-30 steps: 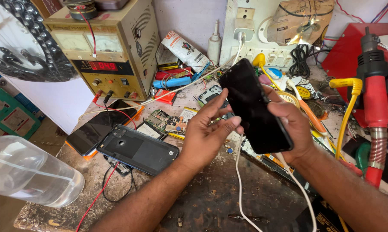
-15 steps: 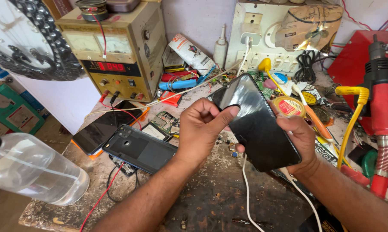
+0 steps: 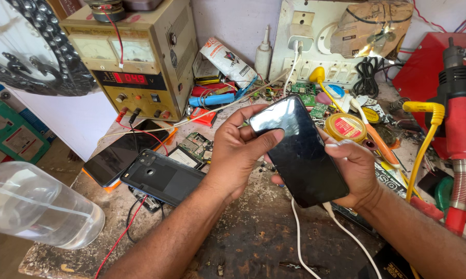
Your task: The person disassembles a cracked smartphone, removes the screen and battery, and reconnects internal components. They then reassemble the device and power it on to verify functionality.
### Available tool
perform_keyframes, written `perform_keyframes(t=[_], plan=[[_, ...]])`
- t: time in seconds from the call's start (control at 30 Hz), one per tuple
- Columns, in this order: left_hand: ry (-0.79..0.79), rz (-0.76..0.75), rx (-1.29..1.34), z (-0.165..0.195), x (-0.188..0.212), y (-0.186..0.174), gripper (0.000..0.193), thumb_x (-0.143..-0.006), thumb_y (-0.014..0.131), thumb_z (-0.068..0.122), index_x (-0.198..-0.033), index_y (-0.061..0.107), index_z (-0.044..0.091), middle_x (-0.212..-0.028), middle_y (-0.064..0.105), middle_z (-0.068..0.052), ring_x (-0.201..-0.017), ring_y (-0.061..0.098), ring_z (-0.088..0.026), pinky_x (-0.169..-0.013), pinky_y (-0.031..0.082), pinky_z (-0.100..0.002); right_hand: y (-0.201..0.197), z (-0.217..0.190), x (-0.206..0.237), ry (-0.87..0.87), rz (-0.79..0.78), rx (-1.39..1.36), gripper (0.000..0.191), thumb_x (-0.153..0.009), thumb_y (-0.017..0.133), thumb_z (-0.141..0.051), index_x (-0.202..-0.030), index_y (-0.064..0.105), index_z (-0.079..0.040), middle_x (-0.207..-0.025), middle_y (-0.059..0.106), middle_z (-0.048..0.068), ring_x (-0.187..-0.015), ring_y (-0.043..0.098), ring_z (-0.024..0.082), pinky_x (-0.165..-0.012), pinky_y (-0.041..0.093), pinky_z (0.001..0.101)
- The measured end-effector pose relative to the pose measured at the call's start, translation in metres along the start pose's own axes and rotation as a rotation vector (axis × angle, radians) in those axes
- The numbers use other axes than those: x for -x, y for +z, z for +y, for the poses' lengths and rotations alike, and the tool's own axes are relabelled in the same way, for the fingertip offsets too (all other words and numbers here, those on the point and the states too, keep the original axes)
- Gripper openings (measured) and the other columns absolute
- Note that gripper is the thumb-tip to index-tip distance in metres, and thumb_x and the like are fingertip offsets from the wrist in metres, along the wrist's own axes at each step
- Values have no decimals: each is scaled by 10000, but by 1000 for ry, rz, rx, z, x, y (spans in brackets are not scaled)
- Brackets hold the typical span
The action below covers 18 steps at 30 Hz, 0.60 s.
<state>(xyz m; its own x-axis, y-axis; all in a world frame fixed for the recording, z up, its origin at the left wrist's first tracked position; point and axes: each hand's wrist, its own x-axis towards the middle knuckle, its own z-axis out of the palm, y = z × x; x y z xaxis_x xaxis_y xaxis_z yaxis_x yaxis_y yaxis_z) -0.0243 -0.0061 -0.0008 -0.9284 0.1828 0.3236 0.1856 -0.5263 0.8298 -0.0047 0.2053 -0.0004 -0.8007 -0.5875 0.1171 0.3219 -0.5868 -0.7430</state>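
Both my hands hold a black smartphone (image 3: 299,150) above a worn workbench (image 3: 253,243), screen up and dark. My left hand (image 3: 238,152) grips its top left edge, thumb pressed on the glass near the upper corner. My right hand (image 3: 354,170) cradles the lower right side from beneath. A white cable (image 3: 300,232) runs from under the phone toward the bench's front edge. Left of my left hand lies a dark phone back cover (image 3: 163,176), and beyond it another phone (image 3: 124,151) lies screen up on an orange case.
A beige bench power supply (image 3: 135,62) with a red display stands at the back left. A clear plastic bottle (image 3: 34,206) lies front left. A red hot-air tool (image 3: 457,129) stands at right, with a yellow tin (image 3: 345,127), circuit boards (image 3: 194,147) and a switchboard (image 3: 321,46) behind.
The phone has come down from a raised, tilted hold to a flatter, lower position. My left thumb has slid onto its top corner.
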Motion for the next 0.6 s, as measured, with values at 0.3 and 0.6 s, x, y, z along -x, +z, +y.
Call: perform_keyframes(t=[0.3, 0.6], plan=[[-6, -29, -14, -4, -2, -5, 285, -894, 741, -55, -1167, 666, -30, -979, 767, -80, -794, 702, -94, -606, 552, -246, -10, 3, -2, 45, 18, -6, 724, -945, 636, -317, -1549, 414, 16, -1388, 600, 263, -1250, 590, 400, -1071, 464, 659], [-42, 9, -6, -11, -6, -10, 331, -887, 760, 20, -1200, 654, -4, -932, 765, -76, -734, 687, -97, -556, 534, -247, -1, 5, -7, 34, 36, -44, 625, -989, 551, -305, -1514, 423, 8, -1385, 599, 257, -1272, 603, 390, -1038, 485, 624]])
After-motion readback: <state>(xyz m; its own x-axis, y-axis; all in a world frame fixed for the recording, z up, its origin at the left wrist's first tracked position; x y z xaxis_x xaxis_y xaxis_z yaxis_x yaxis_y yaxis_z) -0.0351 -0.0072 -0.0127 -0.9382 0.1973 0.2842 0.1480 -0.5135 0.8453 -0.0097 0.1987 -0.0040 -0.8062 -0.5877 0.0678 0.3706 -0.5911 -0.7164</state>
